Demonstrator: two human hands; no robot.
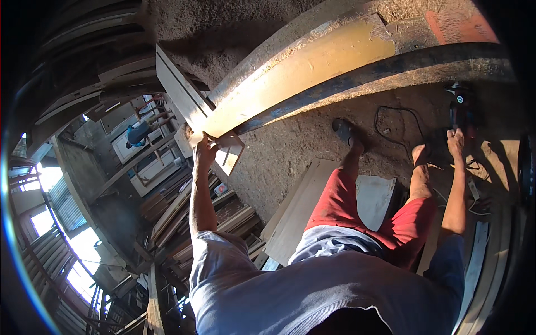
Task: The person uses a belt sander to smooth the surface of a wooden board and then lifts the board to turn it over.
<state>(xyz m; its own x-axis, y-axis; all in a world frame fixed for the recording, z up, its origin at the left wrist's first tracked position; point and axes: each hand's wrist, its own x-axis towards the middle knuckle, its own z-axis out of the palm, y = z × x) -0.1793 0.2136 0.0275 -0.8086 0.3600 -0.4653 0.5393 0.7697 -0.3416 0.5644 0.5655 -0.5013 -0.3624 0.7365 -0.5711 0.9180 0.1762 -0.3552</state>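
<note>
My left hand (205, 149) is stretched forward, its fingers closed on the near end of a long pale wooden board (181, 86). The board has a dark groove along it and lies across the left end of a workbench (312, 64). Beside that hand, a short piece of wood (230, 152) with a dark slot sticks out below the bench end. Far off to the right, my right hand (456, 140) is closed round the body of a dark corded power tool (460, 111). The tool has a round metal part near its front and resembles an angle grinder.
A black cord (399, 108) loops over the dusty ground between my feet and the tool. Flat panels (301, 206) lie by my legs. Stacked planks (173, 215) stand at the left, and another person (138, 134) is farther back.
</note>
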